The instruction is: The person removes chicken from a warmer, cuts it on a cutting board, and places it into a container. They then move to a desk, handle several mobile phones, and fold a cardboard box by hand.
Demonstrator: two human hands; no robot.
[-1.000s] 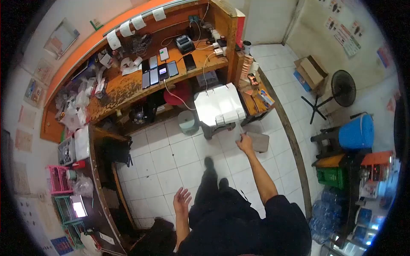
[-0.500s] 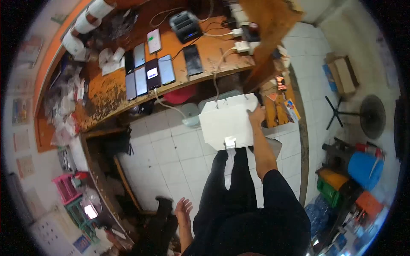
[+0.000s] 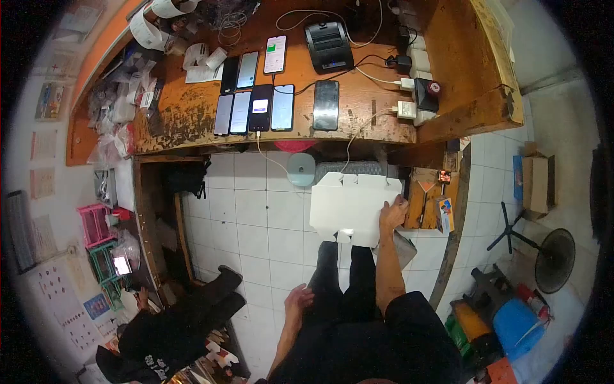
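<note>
My right hand grips the right edge of a flat white cardboard sheet with notched corners and slots along its far and near edges. The sheet lies level above my knees, just in front of the workbench. My left hand holds nothing and hangs beside my left thigh, its fingers loosely apart. Beyond the sheet, several phones rest on the wooden bench, among them a dark phone with a lit screen and a cable plugged in. A black phone lies apart from them to the right.
A black printer and white charging adapters stand on the bench. Plastic-wrapped items crowd its left end. Another person in dark clothes sits at lower left, near a lit phone. A fan stands at right.
The view has turned, so the bench now looks straighter. My left hand has moved in toward my thigh. My right hand still holds the cardboard sheet.
</note>
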